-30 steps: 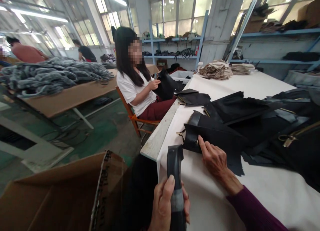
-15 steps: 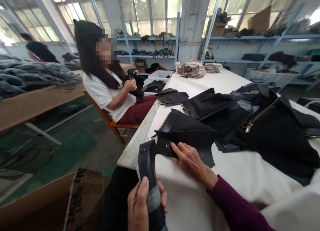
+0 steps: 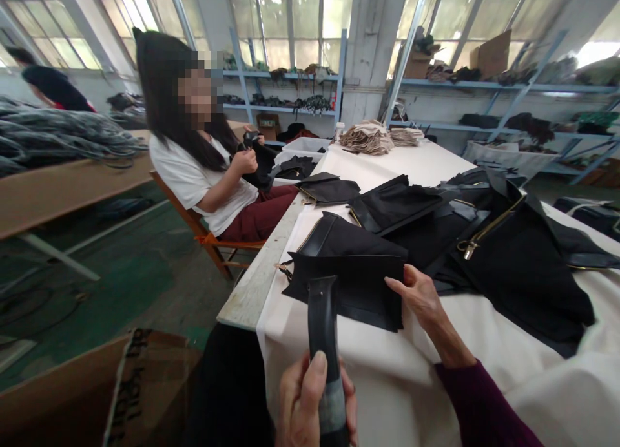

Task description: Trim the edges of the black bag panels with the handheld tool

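Note:
My left hand (image 3: 314, 395) is wrapped round a black leather-like strap (image 3: 323, 311), banded with grey lower down, its free end pointing up over the table edge. With thumb and fingers, my right hand (image 3: 420, 295) pinches the right edge of a black fabric bag piece (image 3: 356, 272) lying on the white-covered table. A zipper end with a metal pull shows at that piece's left side. The strap's upper end overlaps the fabric in view; whether they touch, I cannot tell.
More black bag pieces (image 3: 523, 259) with gold zippers cover the table's right side. Beige cloth stacks (image 3: 365, 137) lie at the far end. A co-worker (image 3: 208, 169) sits left of the table, handling black material. An open cardboard box (image 3: 145, 389) stands at lower left.
My right hand has moved right, from the middle of the black piece to its right edge. My left hand and the strap have shifted right, nearer the fabric.

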{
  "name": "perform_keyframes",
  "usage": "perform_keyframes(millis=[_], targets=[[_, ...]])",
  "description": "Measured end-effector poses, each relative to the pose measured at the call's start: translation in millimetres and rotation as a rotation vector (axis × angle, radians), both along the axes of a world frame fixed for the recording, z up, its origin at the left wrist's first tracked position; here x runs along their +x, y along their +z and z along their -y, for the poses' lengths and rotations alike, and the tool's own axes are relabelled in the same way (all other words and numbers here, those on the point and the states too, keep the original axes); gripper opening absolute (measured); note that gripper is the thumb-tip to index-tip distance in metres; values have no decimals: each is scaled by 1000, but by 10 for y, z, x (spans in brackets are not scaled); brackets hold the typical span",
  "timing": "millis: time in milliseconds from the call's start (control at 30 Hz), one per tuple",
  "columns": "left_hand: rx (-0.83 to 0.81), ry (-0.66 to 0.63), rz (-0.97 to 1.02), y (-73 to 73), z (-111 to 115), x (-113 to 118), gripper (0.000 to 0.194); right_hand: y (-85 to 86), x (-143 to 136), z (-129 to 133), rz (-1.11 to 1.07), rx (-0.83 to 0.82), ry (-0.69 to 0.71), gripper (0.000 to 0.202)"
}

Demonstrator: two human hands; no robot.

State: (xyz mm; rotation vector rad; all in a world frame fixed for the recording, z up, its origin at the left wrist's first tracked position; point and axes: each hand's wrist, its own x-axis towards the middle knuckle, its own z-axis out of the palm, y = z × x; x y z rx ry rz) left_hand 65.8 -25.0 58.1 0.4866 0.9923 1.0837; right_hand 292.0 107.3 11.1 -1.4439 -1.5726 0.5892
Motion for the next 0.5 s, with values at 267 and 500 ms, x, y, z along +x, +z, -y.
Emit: perform_keyframes(millis=[267,500], targets=[[58,-78,-4,46,-23,290,51,70,-129,84,-254,-181,338,30],[82,-121,9,-14,-45,442,49,157,-120,125,-278,-149,404,27]])
